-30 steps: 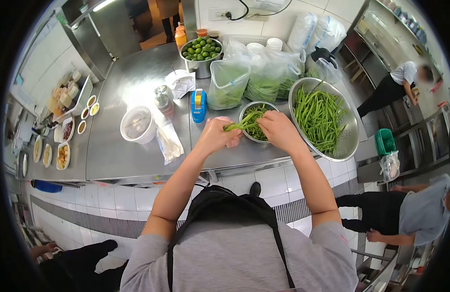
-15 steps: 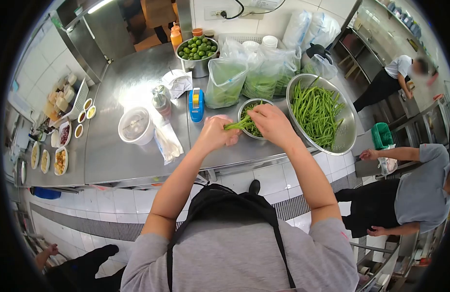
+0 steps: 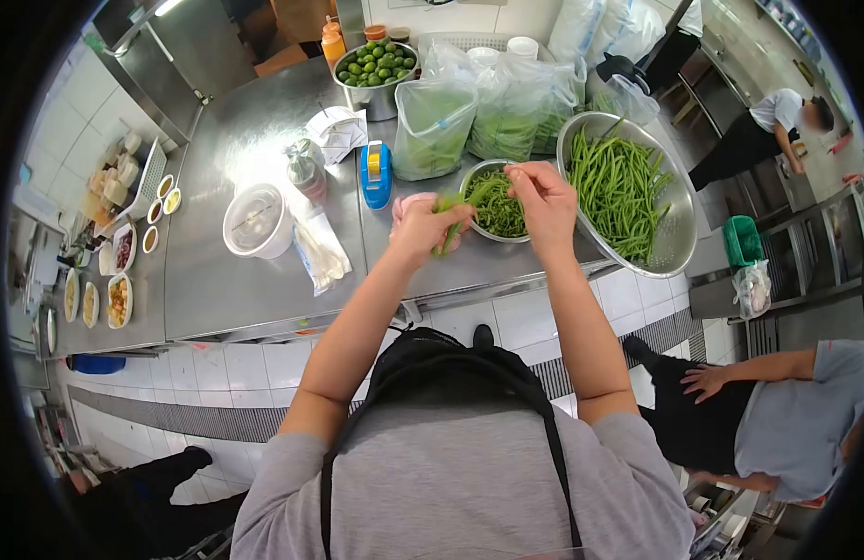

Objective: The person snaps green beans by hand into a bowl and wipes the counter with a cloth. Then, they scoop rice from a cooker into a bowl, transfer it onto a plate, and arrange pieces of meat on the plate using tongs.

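A small bunch of green beans (image 3: 448, 220) is gripped in my left hand (image 3: 424, 229), just left of a small metal bowl (image 3: 482, 166). Thin green bean trimmings (image 3: 499, 207) fill that bowl. Over its right rim hovers my right hand (image 3: 547, 203), thumb and fingers pinched together; whatever may be between the fingertips is too small to name. To the right of this hand, a large perforated metal colander (image 3: 679, 233) holds a heap of long green beans (image 3: 618, 191).
Plastic bags of greens (image 3: 436, 131) stand behind the bowl. A blue tape dispenser (image 3: 376, 175), a white tub (image 3: 254, 224) and a pot of limes (image 3: 380, 103) are left of them on the steel counter (image 3: 198, 299). A co-worker (image 3: 796, 401) stands at the right.
My right hand has drawn away from the beans in my left hand, rightward over the bowl. More trimmings show now. The co-worker's hand at right has come to rest on their leg.
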Available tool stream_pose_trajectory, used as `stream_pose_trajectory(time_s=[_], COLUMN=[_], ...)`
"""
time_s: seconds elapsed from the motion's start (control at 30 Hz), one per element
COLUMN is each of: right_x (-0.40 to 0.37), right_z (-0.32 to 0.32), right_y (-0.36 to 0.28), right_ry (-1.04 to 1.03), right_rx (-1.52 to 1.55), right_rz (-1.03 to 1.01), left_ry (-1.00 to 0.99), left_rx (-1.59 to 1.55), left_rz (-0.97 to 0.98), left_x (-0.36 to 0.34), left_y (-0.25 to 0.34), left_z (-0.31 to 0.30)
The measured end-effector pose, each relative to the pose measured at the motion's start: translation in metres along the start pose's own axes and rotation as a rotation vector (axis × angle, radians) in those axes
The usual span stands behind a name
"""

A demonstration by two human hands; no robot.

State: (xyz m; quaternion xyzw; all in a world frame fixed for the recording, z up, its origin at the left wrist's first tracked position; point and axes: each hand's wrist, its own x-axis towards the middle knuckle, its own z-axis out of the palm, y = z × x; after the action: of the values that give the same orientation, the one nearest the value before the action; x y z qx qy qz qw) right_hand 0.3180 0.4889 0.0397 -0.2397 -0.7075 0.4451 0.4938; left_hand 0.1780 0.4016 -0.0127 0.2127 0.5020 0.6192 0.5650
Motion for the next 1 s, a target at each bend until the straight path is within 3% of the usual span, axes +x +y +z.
stream_pose_trajectory(time_s=[0.03,0.07,0.1,0.17,0.23,0.3,0.33,0.43,0.5,0.57,0.63,0.77,0.83,0.87,0.93,1.0], right_x=[0.0,0.0,-0.003,-0.007,-0.007,-0.01,-0.013,-0.015,-0.017,-0.017,-0.016,-0.013,-0.01,-0.011,-0.011,-0.004], right_z=[-0.006,-0.014,-0.021,-0.03,-0.025,-0.02,-0.018,-0.014,-0.014,-0.019,-0.023,-0.026,-0.028,-0.026,-0.022,-0.022], right_y=[0.004,0.02,0.039,0.066,0.034,0.024,0.019,0.013,0.018,0.019,0.021,0.027,0.02,0.019,0.017,0.015], right_ry=[0.043,0.029,0.024,-0.113,-0.195,-0.431,-0.43,-0.552,-0.478,-0.527,-0.513,-0.464,-0.347,-0.351,-0.232,-0.136], right_rx=[-0.007,-0.274,-0.274,-0.665,-0.324,-0.198,-0.197,-0.283,-0.318,-0.339,-0.527,-0.529,-0.098,-0.092,0.28,0.39], right_rz=[0.101,-0.059,-0.064,-0.155,0.062,0.158,0.16,0.123,-0.019,-0.036,-0.167,-0.271,-0.07,-0.067,0.22,0.214], left_ry=[0.002,0.059,0.115,0.133,0.148,0.248,0.186,0.136,0.165,0.201,0.153,0.13,0.069,0.077,0.048,0.052], left_rx=[0.0,-0.131,-0.264,-0.293,-0.324,-0.299,-0.343,-0.462,-0.441,-0.411,-0.366,-0.379,-0.628,-0.627,-0.737,-0.764], left_rz=[0.001,-0.001,-0.002,0.044,0.102,0.169,0.2,0.162,0.207,0.241,0.229,0.241,0.264,0.265,0.302,0.357], left_x=[0.001,0.004,0.006,0.005,0.013,0.015,0.017,0.018,0.017,0.013,0.011,0.004,0.0,-0.003,-0.007,-0.007], left_y=[0.0,0.001,0.002,0.002,0.01,0.01,0.009,0.011,0.013,0.012,0.013,0.019,0.02,0.02,0.02,0.014], left_z=[0.001,0.002,0.005,0.013,0.024,0.03,0.032,0.043,0.049,0.051,0.051,0.054,0.059,0.063,0.073,0.07])
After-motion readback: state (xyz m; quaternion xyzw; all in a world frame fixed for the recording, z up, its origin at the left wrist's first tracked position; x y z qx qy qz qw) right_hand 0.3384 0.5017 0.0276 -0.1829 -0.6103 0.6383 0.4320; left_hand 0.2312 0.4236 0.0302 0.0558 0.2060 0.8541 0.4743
